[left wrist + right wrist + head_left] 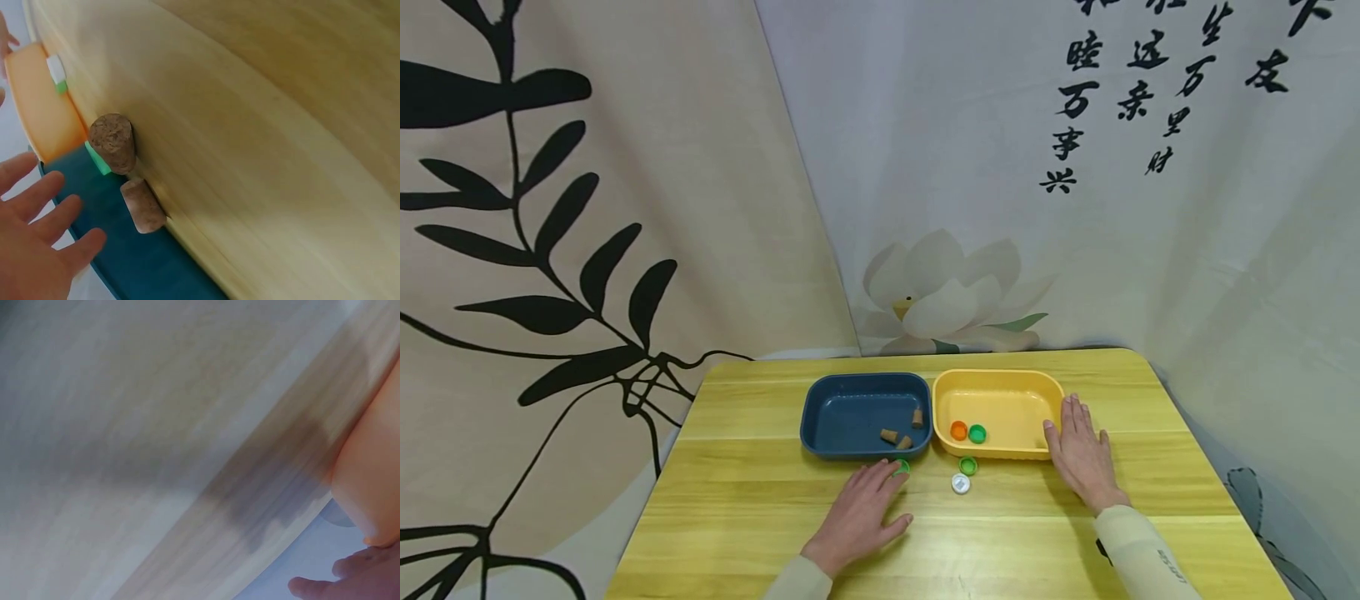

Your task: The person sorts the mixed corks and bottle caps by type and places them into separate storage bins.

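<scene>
My left hand (861,517) hovers or rests just before the front of the blue tray (842,417), fingers loosely spread. A green bottle cap (902,467) lies by its fingertips. In the left wrist view, two corks (112,142) stand or lie on the table beside this tray; the hand hides them in the head view. Three more corks (889,436) lie inside the blue tray. Against the right end of the yellow tray (1015,379), my right hand (1084,458) rests with extended fingers. That tray holds an orange cap (958,430) and a green cap (977,433).
In front of the yellow tray, another green cap (967,466) and a white cap (960,484) lie on the wooden table (1000,542). The two trays stand side by side near the back edge. A printed cloth (955,167) hangs behind.
</scene>
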`<state>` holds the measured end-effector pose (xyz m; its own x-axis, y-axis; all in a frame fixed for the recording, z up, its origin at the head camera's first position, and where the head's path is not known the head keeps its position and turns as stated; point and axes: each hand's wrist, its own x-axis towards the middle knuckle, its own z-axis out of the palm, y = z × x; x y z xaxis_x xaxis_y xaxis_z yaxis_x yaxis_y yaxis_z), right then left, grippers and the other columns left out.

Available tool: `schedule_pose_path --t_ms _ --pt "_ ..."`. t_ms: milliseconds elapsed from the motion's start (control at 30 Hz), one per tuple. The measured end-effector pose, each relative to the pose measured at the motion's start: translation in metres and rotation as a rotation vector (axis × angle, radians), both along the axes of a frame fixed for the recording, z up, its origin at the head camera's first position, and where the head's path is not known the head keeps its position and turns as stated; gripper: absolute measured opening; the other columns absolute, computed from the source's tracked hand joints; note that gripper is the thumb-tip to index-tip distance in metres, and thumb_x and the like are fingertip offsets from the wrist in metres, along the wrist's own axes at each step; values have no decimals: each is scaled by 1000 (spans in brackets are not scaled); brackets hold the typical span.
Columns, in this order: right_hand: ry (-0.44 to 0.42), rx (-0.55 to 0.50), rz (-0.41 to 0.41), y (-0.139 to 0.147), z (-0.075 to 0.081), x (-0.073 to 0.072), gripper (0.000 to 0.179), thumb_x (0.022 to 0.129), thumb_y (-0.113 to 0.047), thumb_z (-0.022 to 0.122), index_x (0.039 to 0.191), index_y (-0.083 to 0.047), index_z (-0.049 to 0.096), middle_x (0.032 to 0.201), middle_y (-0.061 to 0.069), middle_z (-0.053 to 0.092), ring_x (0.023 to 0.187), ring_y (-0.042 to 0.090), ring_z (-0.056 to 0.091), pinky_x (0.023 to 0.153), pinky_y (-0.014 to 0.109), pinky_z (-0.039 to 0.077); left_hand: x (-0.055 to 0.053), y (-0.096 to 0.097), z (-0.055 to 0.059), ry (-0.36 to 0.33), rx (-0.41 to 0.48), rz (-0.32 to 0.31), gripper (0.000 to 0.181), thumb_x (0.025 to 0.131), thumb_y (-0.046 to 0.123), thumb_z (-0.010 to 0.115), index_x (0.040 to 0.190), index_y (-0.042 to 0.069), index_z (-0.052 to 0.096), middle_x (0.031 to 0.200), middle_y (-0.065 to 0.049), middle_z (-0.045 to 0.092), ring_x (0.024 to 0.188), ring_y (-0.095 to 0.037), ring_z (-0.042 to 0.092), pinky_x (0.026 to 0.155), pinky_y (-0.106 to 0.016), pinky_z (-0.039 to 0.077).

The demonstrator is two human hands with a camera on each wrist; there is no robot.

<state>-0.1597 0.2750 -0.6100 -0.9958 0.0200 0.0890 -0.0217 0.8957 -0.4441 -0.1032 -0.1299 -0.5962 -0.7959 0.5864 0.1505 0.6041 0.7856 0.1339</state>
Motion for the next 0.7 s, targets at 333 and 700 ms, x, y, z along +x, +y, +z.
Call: schedule_pose_path --t_ms 333,700 --pt "2 -6 5 0 0 1 76 113 -47 20 161 11 9 168 31 7 152 52 14 109 81 14 -8 13 -6 -122 -92 21 72 98 63 56 153 17 50 158 -8 46 142 -32 47 113 -58 40" --pt "4 -11 3 0 0 1 77 113 -48 18 161 10 8 168 30 7 153 52 12 109 81 13 -12 22 -10 -131 -134 20 72 98 65 55 154 19 49 157 -7 47 141 -31 48 112 -56 41"
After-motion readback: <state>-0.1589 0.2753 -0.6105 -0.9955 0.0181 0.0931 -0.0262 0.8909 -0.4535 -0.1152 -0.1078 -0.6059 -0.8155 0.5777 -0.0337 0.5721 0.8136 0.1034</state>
